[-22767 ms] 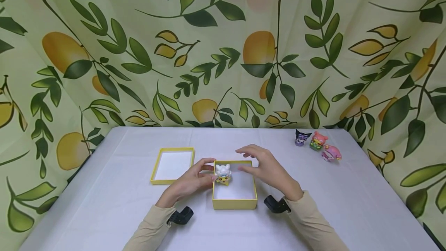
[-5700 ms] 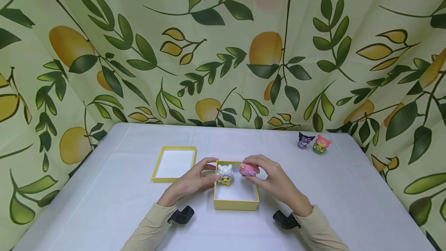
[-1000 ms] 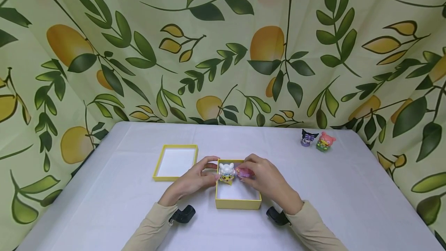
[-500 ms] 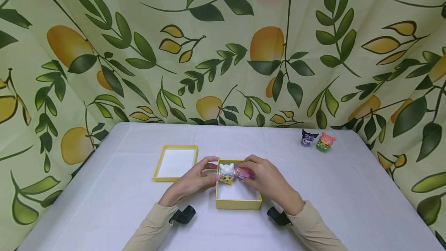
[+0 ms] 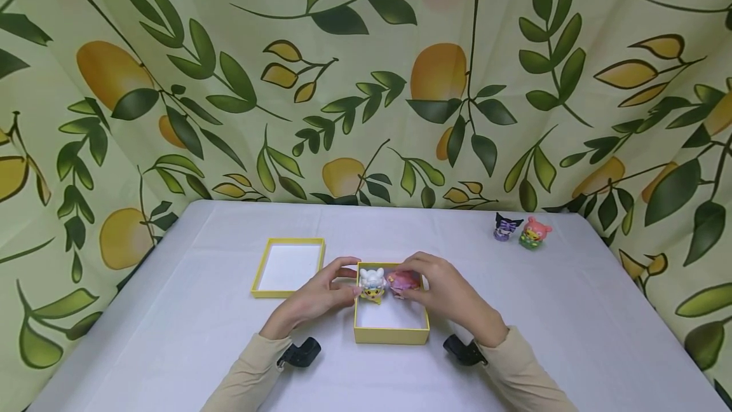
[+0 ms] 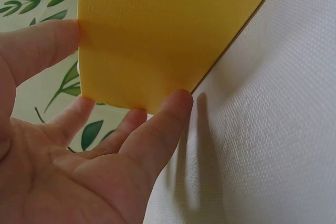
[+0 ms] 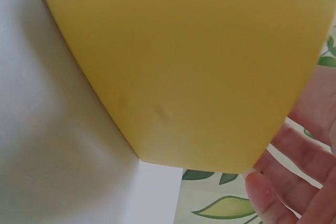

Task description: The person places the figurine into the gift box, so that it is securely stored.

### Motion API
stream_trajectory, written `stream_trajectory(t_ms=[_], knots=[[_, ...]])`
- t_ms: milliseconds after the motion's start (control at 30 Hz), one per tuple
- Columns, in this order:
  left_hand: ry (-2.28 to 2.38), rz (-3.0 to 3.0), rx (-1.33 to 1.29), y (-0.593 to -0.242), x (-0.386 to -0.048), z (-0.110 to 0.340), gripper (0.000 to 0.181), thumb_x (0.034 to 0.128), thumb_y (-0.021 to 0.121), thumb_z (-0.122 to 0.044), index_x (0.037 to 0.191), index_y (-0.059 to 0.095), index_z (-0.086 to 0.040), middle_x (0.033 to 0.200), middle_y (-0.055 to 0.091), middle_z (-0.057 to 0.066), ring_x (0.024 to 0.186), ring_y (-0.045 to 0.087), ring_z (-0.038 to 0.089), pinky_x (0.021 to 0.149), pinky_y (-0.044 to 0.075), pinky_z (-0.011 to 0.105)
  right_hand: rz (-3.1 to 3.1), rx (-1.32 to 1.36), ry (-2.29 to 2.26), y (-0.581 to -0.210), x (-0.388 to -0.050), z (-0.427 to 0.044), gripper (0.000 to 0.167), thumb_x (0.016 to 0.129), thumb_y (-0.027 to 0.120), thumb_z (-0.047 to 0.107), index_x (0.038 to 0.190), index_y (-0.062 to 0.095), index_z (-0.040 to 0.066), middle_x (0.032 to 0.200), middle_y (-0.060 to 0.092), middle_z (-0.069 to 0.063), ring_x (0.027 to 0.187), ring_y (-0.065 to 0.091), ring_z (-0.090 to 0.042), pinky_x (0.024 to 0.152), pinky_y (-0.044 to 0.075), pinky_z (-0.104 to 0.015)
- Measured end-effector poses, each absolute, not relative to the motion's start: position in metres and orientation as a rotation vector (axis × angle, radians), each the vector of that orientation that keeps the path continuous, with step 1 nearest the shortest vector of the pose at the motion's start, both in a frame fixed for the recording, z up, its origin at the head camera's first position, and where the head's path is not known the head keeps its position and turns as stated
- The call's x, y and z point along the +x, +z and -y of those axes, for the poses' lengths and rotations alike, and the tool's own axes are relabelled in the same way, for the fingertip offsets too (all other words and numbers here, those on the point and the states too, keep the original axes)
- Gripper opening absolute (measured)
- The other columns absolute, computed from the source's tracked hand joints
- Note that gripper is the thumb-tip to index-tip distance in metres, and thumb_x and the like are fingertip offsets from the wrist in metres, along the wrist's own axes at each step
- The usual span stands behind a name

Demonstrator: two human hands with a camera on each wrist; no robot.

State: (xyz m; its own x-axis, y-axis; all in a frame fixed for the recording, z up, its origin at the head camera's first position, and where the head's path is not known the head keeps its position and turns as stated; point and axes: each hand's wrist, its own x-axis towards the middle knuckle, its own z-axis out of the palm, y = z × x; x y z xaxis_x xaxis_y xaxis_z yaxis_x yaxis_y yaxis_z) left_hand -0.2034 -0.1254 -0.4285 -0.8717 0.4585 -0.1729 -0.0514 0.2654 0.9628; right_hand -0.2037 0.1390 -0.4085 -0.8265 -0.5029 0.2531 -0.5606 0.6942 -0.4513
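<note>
The left hand (image 5: 320, 292) grips the yellow box (image 5: 391, 336) by its left wall, thumb and fingers bent around it; the right hand (image 5: 446, 283), partly spread, has thumb and fingers about the pink figurine (image 5: 403, 284), though whether they pinch it I cannot tell; that figurine is inside the box, just beside the white-eared figurine (image 5: 372, 282).
</note>
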Motion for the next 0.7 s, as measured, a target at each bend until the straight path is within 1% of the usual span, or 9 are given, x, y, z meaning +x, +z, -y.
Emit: stream_trajectory(t_ms=[167, 333, 500, 700], knots=[[1.636, -2.129, 0.355, -0.428, -0.203, 0.125, 0.064, 0.0957, 0.065, -0.02, 0.15, 0.034, -0.009, 0.142, 0.044, 0.024, 0.111, 0.062, 0.022, 0.093, 0.056, 0.031, 2.77, 0.924, 0.811, -0.407, -0.205, -0.142, 0.038, 0.077, 0.084, 0.009, 0.114, 0.072, 0.011, 0.108, 0.07, 0.0, 0.096, 0.065, -0.013, 0.087, 0.059, -0.035], [1.637, -2.135, 0.344, -0.429, -0.203, 0.124, 0.063, 0.0954, 0.066, -0.02, 0.15, 0.035, -0.011, 0.141, 0.046, 0.022, 0.111, 0.062, 0.024, 0.094, 0.056, 0.034, 2.735, 0.956, 0.842, -0.406, -0.206, -0.145, 0.038, 0.077, 0.084, 0.008, 0.114, 0.072, 0.01, 0.108, 0.071, -0.001, 0.097, 0.066, -0.016, 0.088, 0.058, -0.038], [1.632, -2.138, 0.336, -0.43, -0.204, 0.123, 0.063, 0.0955, 0.066, -0.021, 0.15, 0.035, -0.012, 0.142, 0.046, 0.021, 0.113, 0.062, 0.024, 0.095, 0.055, 0.034, 2.689, 0.976, 0.896, -0.404, -0.207, -0.148, 0.035, 0.078, 0.083, 0.008, 0.112, 0.073, 0.011, 0.108, 0.072, -0.001, 0.1, 0.068, -0.019, 0.091, 0.058, -0.039], [1.647, -2.124, 0.368, -0.43, -0.203, 0.125, 0.063, 0.0955, 0.065, -0.02, 0.15, 0.035, -0.01, 0.142, 0.043, 0.024, 0.115, 0.061, 0.025, 0.095, 0.056, 0.034, 2.656, 1.0, 0.933, -0.403, -0.209, -0.152, 0.032, 0.079, 0.082, 0.006, 0.11, 0.073, 0.012, 0.106, 0.072, 0.0, 0.098, 0.067, -0.018, 0.089, 0.058, -0.04]])
